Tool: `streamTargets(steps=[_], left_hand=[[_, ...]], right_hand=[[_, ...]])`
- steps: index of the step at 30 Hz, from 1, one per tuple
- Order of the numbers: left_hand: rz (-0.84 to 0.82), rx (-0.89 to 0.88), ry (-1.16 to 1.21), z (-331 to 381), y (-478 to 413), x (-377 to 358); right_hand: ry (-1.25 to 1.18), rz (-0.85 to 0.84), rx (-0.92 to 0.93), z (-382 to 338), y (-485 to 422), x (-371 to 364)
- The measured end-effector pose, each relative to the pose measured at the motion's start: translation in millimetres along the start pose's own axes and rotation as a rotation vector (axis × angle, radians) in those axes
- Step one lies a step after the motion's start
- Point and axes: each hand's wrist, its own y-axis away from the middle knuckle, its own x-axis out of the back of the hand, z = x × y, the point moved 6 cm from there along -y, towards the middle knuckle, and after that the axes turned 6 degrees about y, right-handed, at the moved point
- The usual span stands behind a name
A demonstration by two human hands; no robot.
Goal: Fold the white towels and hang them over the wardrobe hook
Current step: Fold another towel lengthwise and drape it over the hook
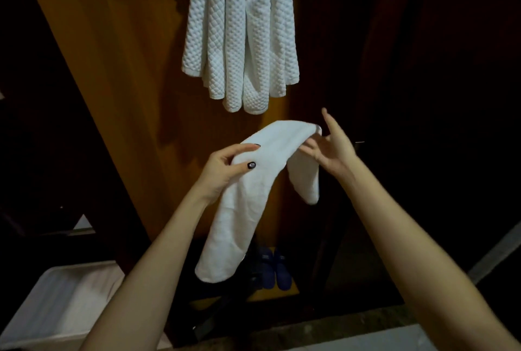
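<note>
White smooth towel [253,198], folded into a long strip, draped in an arch at frame centre. Left hand [225,170] pinches its near side, thumb on top; right hand [328,150] is spread wide, fingertips touching the fold's right end. Waffle-weave white towels [239,37] hang at upper centre against the wooden wardrobe panel [112,68]. Blue slippers [275,269] lie below; white bin [56,305], lower left.
</note>
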Motion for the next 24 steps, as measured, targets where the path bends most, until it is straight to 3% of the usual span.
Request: streamTargets(steps=[2, 4, 10, 16, 21, 24], left_hand=[[-0.044, 0.01, 0.019, 5.9, -4.6, -4.7], [-0.115, 0.05, 0.008, 6.4, -6.1, -10.6], [-0.205, 0.095, -0.102, 13.1, -4.9, -3.0], [-0.178, 0.07, -0.148, 51.4, -27.4, 19.0], [-0.238, 0.221, -0.155, 69.4, -48.6, 52.3], [-0.202, 0.171, -0.078, 92.7, -63.8, 68.9]], right_hand=[[-0.221, 0.008, -0.155, 33.1, 6.1, 8.6], [-0.248, 0.014, -0.217, 61.0, 14.0, 10.7], [-0.332, 0.031, -0.105, 59.5, 25.4, 0.4], [0.115, 0.015, 0.071, 7.1, 20.5, -41.7], [0.362, 0.026, 0.341, -61.5, 17.3, -74.8], [0.418, 0.017, 0.426, -95.0, 12.8, -96.3]])
